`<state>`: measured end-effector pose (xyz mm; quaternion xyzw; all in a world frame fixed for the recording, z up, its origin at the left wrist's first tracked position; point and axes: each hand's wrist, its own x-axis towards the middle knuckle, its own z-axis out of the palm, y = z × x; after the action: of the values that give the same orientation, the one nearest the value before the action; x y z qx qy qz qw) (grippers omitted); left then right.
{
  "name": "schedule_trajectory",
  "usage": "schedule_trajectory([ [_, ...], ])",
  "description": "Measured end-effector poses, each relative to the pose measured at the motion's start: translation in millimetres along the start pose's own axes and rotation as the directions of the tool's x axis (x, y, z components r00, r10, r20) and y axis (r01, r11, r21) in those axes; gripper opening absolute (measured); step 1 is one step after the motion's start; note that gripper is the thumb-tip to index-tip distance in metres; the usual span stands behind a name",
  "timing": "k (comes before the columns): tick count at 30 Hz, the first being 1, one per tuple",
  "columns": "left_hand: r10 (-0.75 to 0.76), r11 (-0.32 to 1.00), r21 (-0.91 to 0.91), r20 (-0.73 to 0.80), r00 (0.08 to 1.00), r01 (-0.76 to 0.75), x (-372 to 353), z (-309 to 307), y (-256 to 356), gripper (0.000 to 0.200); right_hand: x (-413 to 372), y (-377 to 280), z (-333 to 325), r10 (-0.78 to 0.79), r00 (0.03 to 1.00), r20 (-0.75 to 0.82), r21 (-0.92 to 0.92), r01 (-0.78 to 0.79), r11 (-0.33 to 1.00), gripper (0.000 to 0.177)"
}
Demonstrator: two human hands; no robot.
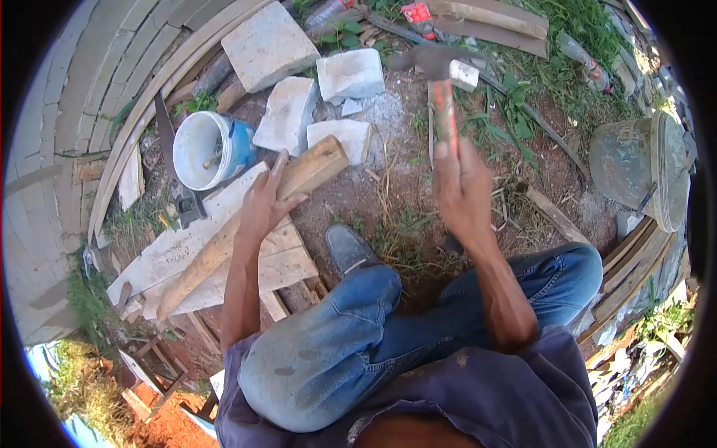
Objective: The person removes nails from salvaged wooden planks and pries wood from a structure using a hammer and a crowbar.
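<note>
My right hand [464,190] is closed round the red handle of a hammer [446,112], raised above the ground. Its dark metal head is blurred by motion. My left hand [261,201] lies on a squared wooden beam [317,166], thumb and forefinger spread across it and gripping it. The beam slants over a pair of wide pale boards [287,257], its near end toward the lower left. Just beyond its far end are several broken whitish blocks [286,113]. A white and blue bucket [243,145] lies tipped beside my left hand, with something small inside.
A handsaw [187,205] lies left of the bucket, near a curved wall [97,82]. To the right stands a mud-stained grey bucket [624,157], above stacked planks [627,261]. Plastic bottles [582,60] and wood strips lie in the grass. My shoe [349,250] is close to the boards.
</note>
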<state>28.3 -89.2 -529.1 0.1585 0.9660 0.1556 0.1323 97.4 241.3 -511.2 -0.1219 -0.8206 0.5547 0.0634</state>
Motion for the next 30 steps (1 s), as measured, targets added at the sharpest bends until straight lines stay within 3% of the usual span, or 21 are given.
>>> schedule_trajectory([
  [1, -0.062, 0.997, -0.035, -0.007, 0.998, 0.062, -19, -1, 5, 0.092, -3, -23, -22, 0.078, 0.991, -0.113, 0.269, -0.046, 0.962, 0.031],
  [2, -0.068, 0.998, -0.006, -0.003, 0.998, 0.068, -18, -2, 3, 0.091, 14, -36, -33, 0.118, 0.957, -0.266, 0.517, 0.038, 0.855, 0.031],
  [5, -0.007, 1.0, -0.006, -0.075, 0.997, 0.007, -17, -6, -2, 0.092, 6, -24, -19, 0.01, 0.923, -0.384, 0.623, 0.252, 0.74, 0.029],
  [6, -0.004, 0.999, -0.036, -0.079, 0.997, 0.001, -16, -11, 2, 0.093, -7, -2, 0, -0.01, 0.991, -0.133, 0.254, 0.044, 0.966, 0.028],
  [8, -0.003, 0.999, -0.033, -0.042, 0.999, 0.001, -14, -12, 3, 0.094, -22, 45, 44, -0.208, 0.93, 0.304, -0.152, 0.263, 0.953, 0.026],
  [11, 0.031, 0.998, 0.055, -0.039, 0.999, -0.029, -7, -10, -19, 0.097, -12, 36, 27, -0.125, 0.987, 0.101, -0.097, 0.135, 0.986, 0.028],
  [12, -0.041, 0.999, 0.011, -0.022, 0.999, 0.041, -12, -15, -11, 0.097, -1, 10, 5, 0.056, 0.998, 0.023, 0.034, -0.057, 0.998, 0.031],
  [13, -0.11, 0.993, -0.034, 0.001, 0.994, 0.11, -28, -16, -5, 0.097, 9, -20, -19, 0.122, 0.991, -0.05, 0.314, -0.101, 0.944, 0.031],
  [15, -0.039, 0.999, 0.009, -0.057, 0.998, 0.039, -22, -12, -14, 0.095, 24, -54, -36, 0.138, 0.907, -0.397, 0.627, 0.158, 0.763, 0.027],
  [16, -0.038, 0.999, -0.003, -0.05, 0.998, 0.038, -26, -11, -13, 0.095, 13, -52, -31, 0.147, 0.906, -0.397, 0.624, 0.149, 0.767, 0.027],
  [18, -0.012, 1.0, -0.005, -0.072, 0.997, 0.011, -25, -15, -10, 0.096, -7, -27, -2, -0.073, 0.959, -0.273, 0.498, 0.206, 0.842, 0.024],
  [19, 0.007, 1.0, -0.005, -0.084, 0.996, -0.008, -19, -15, -13, 0.096, -18, -1, 19, -0.149, 0.987, 0.052, -0.043, 0.152, 0.987, 0.026],
  [21, 0.023, 0.995, 0.099, 0.084, 0.996, -0.032, -27, -9, -28, 0.094, -29, 48, 61, -0.25, 0.922, 0.295, -0.073, 0.282, 0.957, 0.03],
  [22, 0.111, 0.994, 0.002, -0.123, 0.986, -0.111, -34, 2, -29, 0.095, -18, 36, 57, -0.269, 0.918, 0.293, -0.061, 0.299, 0.952, 0.03],
  [23, 0.244, 0.968, 0.093, -0.133, 0.961, -0.233, -38, 6, -38, 0.095, -4, 28, 41, -0.19, 0.966, 0.175, -0.043, 0.2, 0.979, 0.03],
  [24, 0.154, 0.988, 0.053, -0.129, 0.98, -0.148, -32, 4, -34, 0.095, -4, 13, 21, -0.064, 0.994, 0.091, -0.012, 0.066, 0.998, 0.032],
  [25, 0.027, 1.0, 0.0, -0.068, 0.997, -0.027, -49, 2, -24, 0.095, -5, -16, -5, 0.059, 0.998, 0.014, 0.195, -0.061, 0.979, 0.032],
  [26, 0.052, 0.999, 0.001, -0.102, 0.993, -0.053, -48, 2, -23, 0.095, 16, -35, -19, 0.146, 0.985, -0.096, 0.401, -0.096, 0.911, 0.032],
  [27, 0.065, 0.998, 0.007, -0.14, 0.988, -0.065, -35, 0, -26, 0.095, 27, -38, -15, 0.109, 0.988, -0.11, 0.402, -0.055, 0.914, 0.032],
  [29, 0.036, 0.999, 0.043, -0.071, 0.997, -0.033, -43, -5, -25, 0.096, 18, -44, -8, 0.144, 0.889, -0.434, 0.664, 0.208, 0.718, 0.032],
  [30, 0.052, 0.998, 0.05, -0.075, 0.996, -0.048, -42, -10, -26, 0.096, -1, -27, 9, 0.039, 0.979, -0.198, 0.413, 0.047, 0.91, 0.032],
])
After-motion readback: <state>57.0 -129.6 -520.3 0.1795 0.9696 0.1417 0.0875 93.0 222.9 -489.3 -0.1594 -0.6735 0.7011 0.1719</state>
